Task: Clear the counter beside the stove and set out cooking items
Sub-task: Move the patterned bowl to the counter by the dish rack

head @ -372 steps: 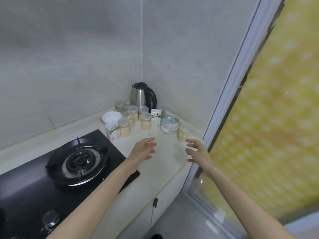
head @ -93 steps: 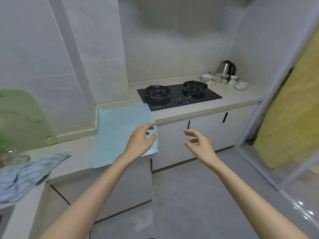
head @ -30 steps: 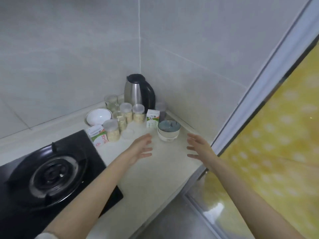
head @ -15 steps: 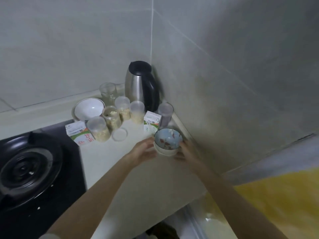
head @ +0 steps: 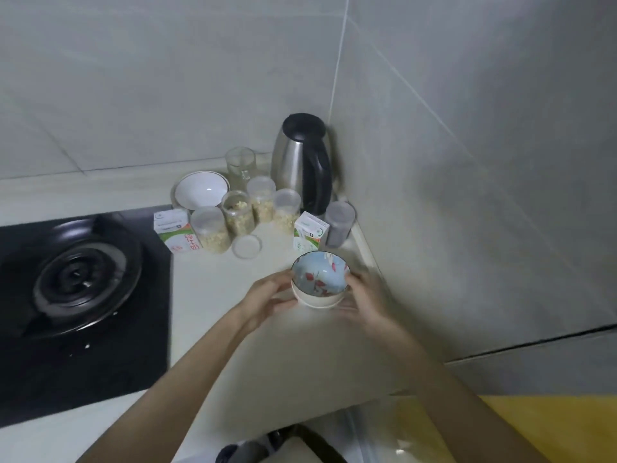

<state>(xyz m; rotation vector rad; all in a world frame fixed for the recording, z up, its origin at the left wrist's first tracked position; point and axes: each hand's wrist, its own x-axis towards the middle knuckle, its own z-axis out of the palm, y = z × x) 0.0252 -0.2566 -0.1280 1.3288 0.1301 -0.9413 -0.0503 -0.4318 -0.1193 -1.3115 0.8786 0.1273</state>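
At nine o'clock in the view, a black glass gas hob (head: 80,282) with a round burner is set into the pale cream counter (head: 207,329). At its two o'clock corner stands a white, green and red paper carton (head: 177,233), with a white ceramic bowl (head: 202,190) at the carton's one o'clock. Four clear plastic jars (head: 210,228) of pale pieces crowd just beside these. One jar is uncapped, and a round translucent lid (head: 247,246) lies flat at its six o'clock. A clear glass cup (head: 240,163) stands at the back. A stainless-steel kettle (head: 300,162) with a black lid and handle fills the wall corner at twelve o'clock.

The left hand (head: 267,299) curls round the nine o'clock side of a cream bowl (head: 317,300). A light-blue floral bowl (head: 319,274) nests inside that bowl. The stack is at the counter's right end, with a second small carton (head: 310,233) and a dark-filled plastic jar (head: 339,223) at its twelve o'clock. Motion blur hides whether the stack rests on the counter or is raised. The right hand (head: 367,302) cups the three o'clock side, fingers bent against the cream bowl.
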